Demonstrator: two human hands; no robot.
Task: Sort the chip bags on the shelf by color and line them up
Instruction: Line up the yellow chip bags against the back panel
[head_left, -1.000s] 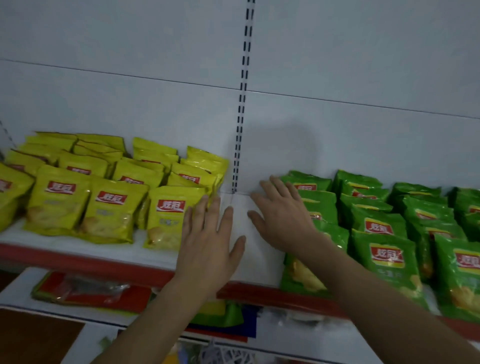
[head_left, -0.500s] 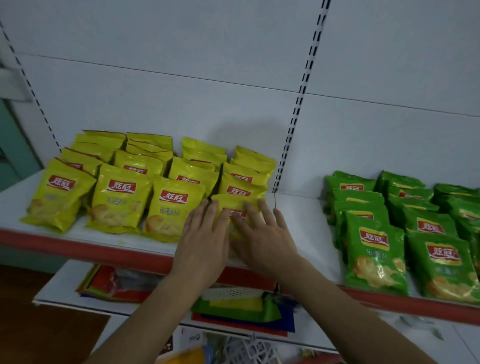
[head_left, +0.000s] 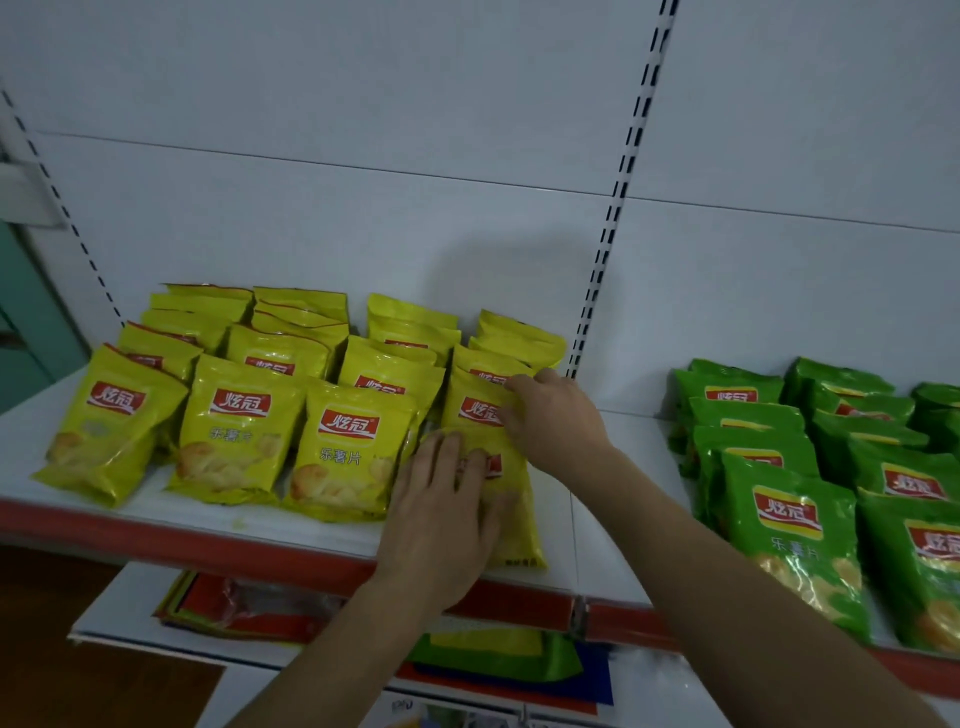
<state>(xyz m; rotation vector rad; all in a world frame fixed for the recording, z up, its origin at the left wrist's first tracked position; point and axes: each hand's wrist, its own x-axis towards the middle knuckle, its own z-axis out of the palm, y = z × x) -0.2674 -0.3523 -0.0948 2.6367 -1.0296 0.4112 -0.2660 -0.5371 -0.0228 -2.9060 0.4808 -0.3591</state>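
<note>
Both hands are down on the right-hand column of glossy yellow chip bags with red logos (head_left: 291, 395): the left hand (head_left: 441, 519) lies flat with straight fingers on the front yellow bag (head_left: 511, 512) of that column, and the right hand (head_left: 556, 421) rests its loosely bent fingers along the right edge of the yellow bag behind (head_left: 475, 402), holding nothing closed in either. That front bag sits further forward than its three neighbours, its bottom edge near the red front lip of the white metal shelf (head_left: 597, 530). The shiny green chip bags (head_left: 789, 514) stand in their own rows to the right, well apart across a bare strip of shelf (colour sorting looks largely done). To finish this step well, I judge the front bag should be slid back with a flat palm until its bottom edge matches the row, while the right hand steadies the column's side so the slippery film does not skew or ride up over the bag behind.
</note>
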